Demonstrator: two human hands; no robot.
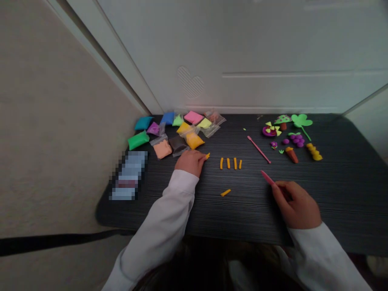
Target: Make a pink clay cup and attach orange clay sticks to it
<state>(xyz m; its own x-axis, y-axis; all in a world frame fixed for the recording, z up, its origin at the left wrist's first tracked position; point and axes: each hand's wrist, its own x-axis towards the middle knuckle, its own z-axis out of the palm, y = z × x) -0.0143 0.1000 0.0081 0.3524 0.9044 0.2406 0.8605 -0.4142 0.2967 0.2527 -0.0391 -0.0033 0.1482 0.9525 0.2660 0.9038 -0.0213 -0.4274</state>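
Observation:
My left hand (189, 162) pinches a small piece of yellow-orange clay (207, 156) just in front of the clay bags. Between my fingers and thumb on the right, my right hand (298, 204) grips a pink modelling knife (267, 178), its tip pointing up and left. Several short yellow-orange clay strips (228, 163) stand in a row at the table's middle. One more clay strip (226, 192) lies slantwise nearer to me. Beyond my right hand rests a thin pink modelling stick (259, 149).
Bags of coloured clay (162, 148) crowd the back left of the dark table (248, 222). A blurred-out phone (129, 178) lies at the left. Finished clay figures, among them purple grapes (297, 140) and a green clover (301, 120), sit at the back right. A white panel (273, 48) rises behind.

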